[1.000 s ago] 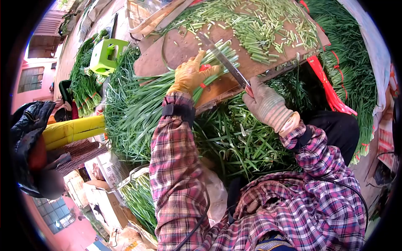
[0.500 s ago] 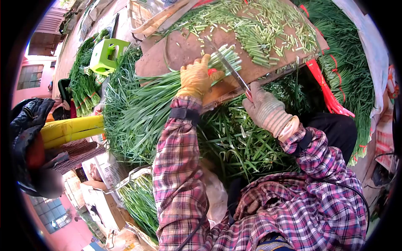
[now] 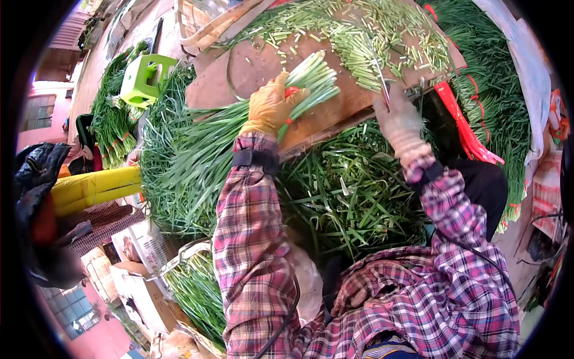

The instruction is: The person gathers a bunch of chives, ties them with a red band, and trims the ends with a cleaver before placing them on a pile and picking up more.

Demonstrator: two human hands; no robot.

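Note:
My left hand, in an orange-yellow glove, is closed around a bundle of long green garlic chives. A red tie shows at the bundle's pale stem ends, which point up and right over the brown board. My right hand, in a pale knit glove and slightly blurred, grips a knife by its red handle. The blade points up and away, over the cut stem pieces, apart from the bundle.
Loose green leaves fill the space below the board's near edge. Red ties hang at its right, beside stacked chive bundles. A lime-green stool and more bundles are at left. At lower left, a person's dark jacket shows.
My right hand has swung the knife right, away from the stem ends and over the cut pieces. My left hand has tilted the bundle's stem ends upward, showing more of the red tie.

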